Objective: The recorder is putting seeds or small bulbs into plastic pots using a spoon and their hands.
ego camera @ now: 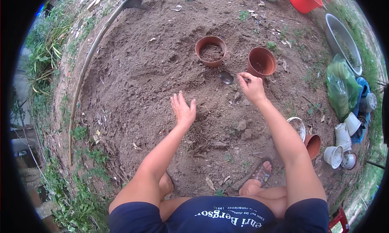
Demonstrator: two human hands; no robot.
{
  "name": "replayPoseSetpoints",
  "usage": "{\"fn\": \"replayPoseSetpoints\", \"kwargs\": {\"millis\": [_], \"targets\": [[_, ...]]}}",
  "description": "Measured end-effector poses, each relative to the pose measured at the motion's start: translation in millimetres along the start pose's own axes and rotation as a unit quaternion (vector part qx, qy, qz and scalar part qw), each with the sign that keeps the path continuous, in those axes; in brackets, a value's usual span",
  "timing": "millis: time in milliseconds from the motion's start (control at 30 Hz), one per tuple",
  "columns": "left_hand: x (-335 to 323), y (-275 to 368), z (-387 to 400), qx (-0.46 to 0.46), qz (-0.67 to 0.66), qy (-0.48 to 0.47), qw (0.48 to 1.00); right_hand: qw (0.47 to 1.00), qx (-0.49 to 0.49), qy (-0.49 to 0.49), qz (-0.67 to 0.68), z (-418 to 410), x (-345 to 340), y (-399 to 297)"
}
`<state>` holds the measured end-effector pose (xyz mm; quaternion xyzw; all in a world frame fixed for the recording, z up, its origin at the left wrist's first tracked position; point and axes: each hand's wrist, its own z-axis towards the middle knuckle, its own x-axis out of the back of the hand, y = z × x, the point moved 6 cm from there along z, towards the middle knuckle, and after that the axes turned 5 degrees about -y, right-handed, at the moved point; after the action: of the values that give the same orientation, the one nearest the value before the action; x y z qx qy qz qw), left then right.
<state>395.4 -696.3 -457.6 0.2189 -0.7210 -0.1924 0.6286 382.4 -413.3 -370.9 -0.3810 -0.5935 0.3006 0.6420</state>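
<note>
My right hand [251, 86] grips the handle of a metal spoon [226, 77], whose bowl hovers at or just above the soil; I cannot tell whether it touches. Just beyond that hand stands a brown plastic flowerpot [262, 61], tilted slightly, with a little soil at its bottom. To its left, a second brown flowerpot [211, 51] stands upright and holds a good deal of soil. My left hand [183, 108] is empty, fingers extended and thumb apart, over the loose brown soil [146, 81].
A long-handled hoe [86, 60] lies along the left. On the right are a grey oval tub [343, 44], a green plastic bag [342, 87], several small white pots [333, 157] and a brown pot lying on its side [313, 146]. A red bucket [304, 2] stands far right.
</note>
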Motion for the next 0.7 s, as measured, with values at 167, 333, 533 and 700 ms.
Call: {"fn": "replayPoseSetpoints", "kwargs": {"millis": [167, 333, 533, 700], "targets": [[-39.9, -17.8, -29.0, 0.076, -0.002, 0.014, 0.997, 0.998, 0.043, -0.038, -0.025, -26.0, -20.7, -5.3], [-59.3, 10.2, -31.8, 0.065, -0.039, 0.055, 0.996, 0.998, -0.016, -0.038, 0.042, -41.9, -28.4, -5.6], [-85.0, 59.8, -29.5, 0.043, -0.157, 0.050, 0.985, 0.977, -0.126, 0.023, 0.173, -45.8, -36.2, 12.5], [-99.9, 76.2, -17.3, 0.036, -0.140, 0.028, 0.989, 0.931, -0.236, 0.063, 0.270, -45.1, -36.9, 29.7]]}}
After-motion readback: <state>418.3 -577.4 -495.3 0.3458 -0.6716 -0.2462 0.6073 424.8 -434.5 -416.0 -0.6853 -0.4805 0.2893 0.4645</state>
